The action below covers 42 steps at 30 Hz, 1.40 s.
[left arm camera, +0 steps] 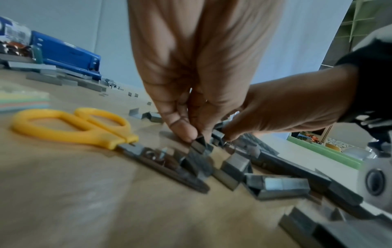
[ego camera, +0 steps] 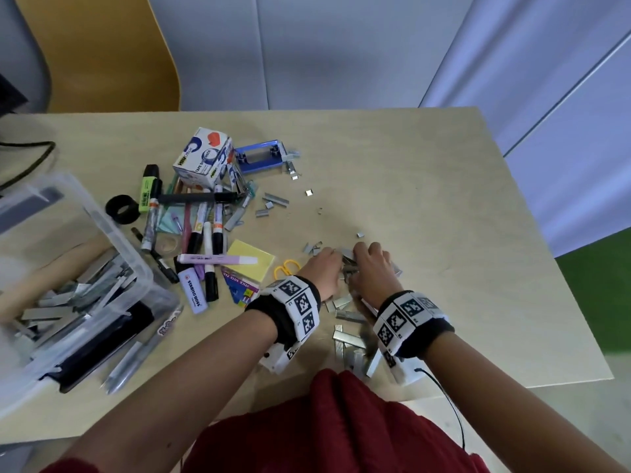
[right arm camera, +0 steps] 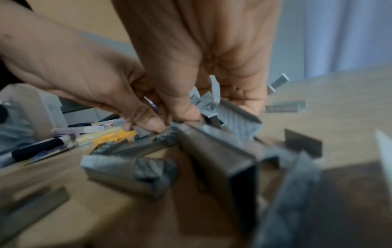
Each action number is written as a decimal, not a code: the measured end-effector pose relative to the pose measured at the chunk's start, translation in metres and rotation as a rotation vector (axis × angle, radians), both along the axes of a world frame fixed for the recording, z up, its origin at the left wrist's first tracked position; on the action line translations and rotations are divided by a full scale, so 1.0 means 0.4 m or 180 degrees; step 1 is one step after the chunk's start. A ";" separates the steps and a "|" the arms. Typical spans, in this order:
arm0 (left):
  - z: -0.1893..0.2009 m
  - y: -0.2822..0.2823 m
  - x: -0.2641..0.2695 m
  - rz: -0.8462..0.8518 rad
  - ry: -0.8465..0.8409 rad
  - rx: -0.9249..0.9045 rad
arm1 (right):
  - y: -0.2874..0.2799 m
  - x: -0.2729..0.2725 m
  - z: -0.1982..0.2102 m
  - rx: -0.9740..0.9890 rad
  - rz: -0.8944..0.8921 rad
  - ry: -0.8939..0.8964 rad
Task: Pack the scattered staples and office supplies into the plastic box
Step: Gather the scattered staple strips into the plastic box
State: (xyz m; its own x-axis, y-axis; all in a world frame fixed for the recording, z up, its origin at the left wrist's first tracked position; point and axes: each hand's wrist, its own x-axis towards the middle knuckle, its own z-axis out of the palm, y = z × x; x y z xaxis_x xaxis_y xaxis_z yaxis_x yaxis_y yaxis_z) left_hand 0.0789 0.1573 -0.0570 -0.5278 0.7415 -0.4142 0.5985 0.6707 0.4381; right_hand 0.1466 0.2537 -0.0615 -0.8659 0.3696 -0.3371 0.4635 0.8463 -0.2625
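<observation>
Beige bench (ego camera: 426, 186) is a mess: both hands meet at 5 o'clock, left hand (ego camera: 321, 271) and right hand (ego camera: 370, 268) each with a pinching grip on staples (ego camera: 346, 317), probably bunching them for one trip. Plastic box (ego camera: 136, 268) waits at 9 o'clock, partly filled.

The plastic box (ego camera: 102, 227) sits at the table's (ego camera: 426, 172) left edge with staple strips inside. Right of it lie markers (ego camera: 205, 230), then the scissors (ego camera: 286, 267), then the loose staples (ego camera: 345, 322).
</observation>
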 end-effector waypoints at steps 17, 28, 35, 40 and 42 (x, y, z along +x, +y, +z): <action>0.017 -0.034 -0.076 0.2271 -0.3041 0.1414 | 0.070 -0.021 0.058 -0.2675 -0.1776 0.1084; 0.027 -0.037 -0.083 0.3766 -0.4659 0.2076 | -0.072 -0.099 0.136 -0.1410 -0.0021 0.1341; 0.007 -0.065 -0.103 0.3778 -0.4613 0.1996 | -0.025 -0.135 0.134 -0.1048 -0.0197 0.1397; -0.014 -0.080 -0.119 0.3740 -0.4611 0.1961 | 0.052 -0.131 0.076 -0.0456 0.0250 0.0377; -0.019 -0.083 -0.121 0.3693 -0.4591 0.1972 | 0.049 -0.118 0.043 -0.0219 0.0514 -0.0021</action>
